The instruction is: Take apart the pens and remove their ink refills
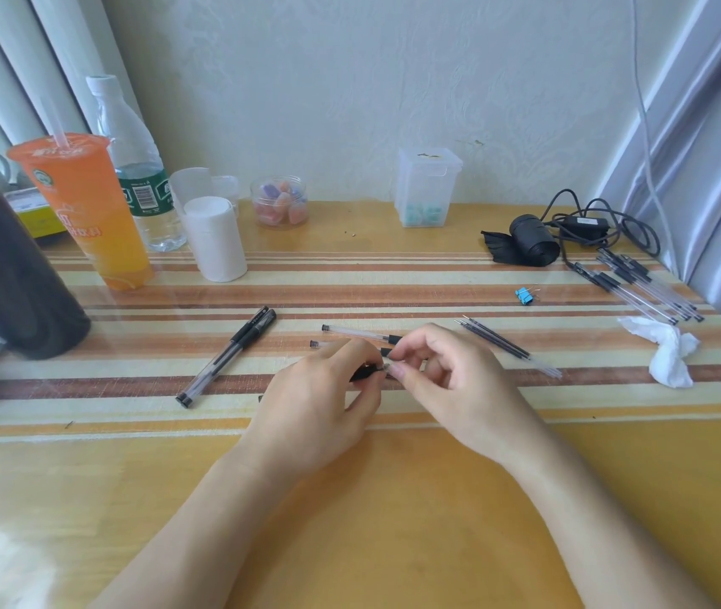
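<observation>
My left hand (pixel 319 402) grips a black-gripped pen (pixel 365 372) at the table's middle, most of it hidden under the fingers. My right hand (pixel 446 380) pinches that pen's tip end, right against the left fingers. Just behind the hands lie two clear empty barrels (pixel 358 332). Two capped whole pens (pixel 229 356) lie side by side to the left. Removed ink refills (pixel 508 345) lie in a small bunch to the right. A pile of more clear pens (pixel 640 290) sits at the far right.
An orange drink cup (pixel 86 213), a water bottle (pixel 134 164) and a white roll (pixel 213 239) stand back left, beside a dark bag (pixel 7 279). Two plastic jars (pixel 279 208), a black roll with cable (pixel 534 243), a blue clip (pixel 524 295) and crumpled tissue (pixel 671 349) lie beyond.
</observation>
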